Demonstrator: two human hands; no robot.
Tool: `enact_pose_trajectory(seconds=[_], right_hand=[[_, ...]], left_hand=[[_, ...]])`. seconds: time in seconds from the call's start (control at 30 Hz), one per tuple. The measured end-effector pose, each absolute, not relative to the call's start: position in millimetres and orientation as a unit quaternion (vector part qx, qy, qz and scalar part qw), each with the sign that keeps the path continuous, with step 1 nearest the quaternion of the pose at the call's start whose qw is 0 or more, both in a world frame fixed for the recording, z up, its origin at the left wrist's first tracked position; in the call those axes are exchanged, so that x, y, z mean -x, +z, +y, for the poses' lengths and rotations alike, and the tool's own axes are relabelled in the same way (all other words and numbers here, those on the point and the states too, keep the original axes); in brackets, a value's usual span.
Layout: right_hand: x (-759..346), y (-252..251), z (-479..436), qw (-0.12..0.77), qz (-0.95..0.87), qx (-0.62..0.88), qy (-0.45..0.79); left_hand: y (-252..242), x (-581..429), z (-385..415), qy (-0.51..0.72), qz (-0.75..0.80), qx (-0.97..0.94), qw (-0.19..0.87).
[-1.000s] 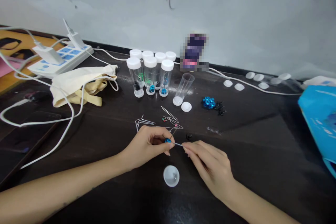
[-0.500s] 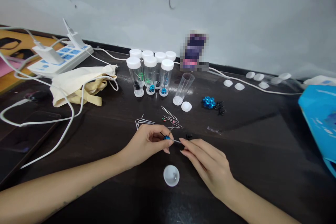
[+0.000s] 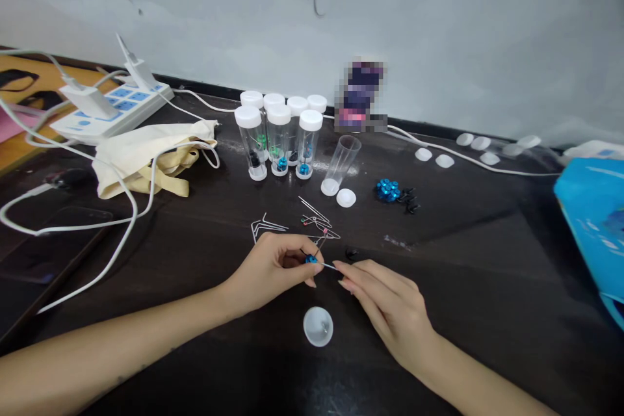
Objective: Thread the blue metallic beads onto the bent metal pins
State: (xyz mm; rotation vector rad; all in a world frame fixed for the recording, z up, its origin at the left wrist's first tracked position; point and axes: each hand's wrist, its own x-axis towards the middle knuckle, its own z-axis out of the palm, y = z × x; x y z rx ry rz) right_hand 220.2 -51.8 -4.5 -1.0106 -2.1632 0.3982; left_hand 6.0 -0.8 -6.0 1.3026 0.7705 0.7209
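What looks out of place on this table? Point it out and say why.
One small black piece lies by the right hand, apart from the other black pieces. A pale smudge also marks the dark table; scuff or glare, I can't tell.

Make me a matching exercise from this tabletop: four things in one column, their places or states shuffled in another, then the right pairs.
Column one
1. Left hand
2. White cup
3. Right hand
4. Clear tube with the white base

Column two
A. Pinching one end of a thin rod
B. Open at the top, beside capped tubes
C. Holding a small blue piece
D. On the dark tabletop, below the blue piece in the picture

Right pairs
1-C, 2-D, 3-A, 4-B
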Motion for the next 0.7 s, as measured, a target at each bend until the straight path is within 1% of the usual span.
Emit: enact_pose_trajectory(seconds=[0.2,0.3,0.5,0.6,0.7], right_hand=[[-223.6,-6.6,-51.0,0.339,-0.839,0.383,0.186],[-223.0,-7.5,-50.4,0.334,-0.841,0.386,0.181],[-219.4,-5.1,-52.8,0.329,-0.842,0.417,0.099],[-220.6,-4.2,-54.4,0.325,-0.851,0.409,0.050],[-222.4,-3.8,-54.4,0.328,-0.860,0.388,0.045]], left_hand=[[-5.5,-6.6,-1.5,0.306,0.346,-0.589,0.664],[-5.8,-6.9,-0.9,0.307,0.345,-0.586,0.666],[-6.6,-6.2,-1.2,0.319,0.337,-0.567,0.681],[-6.1,-6.4,-1.2,0.317,0.336,-0.563,0.685],[-6.0,-6.9,-0.4,0.318,0.336,-0.561,0.687]])
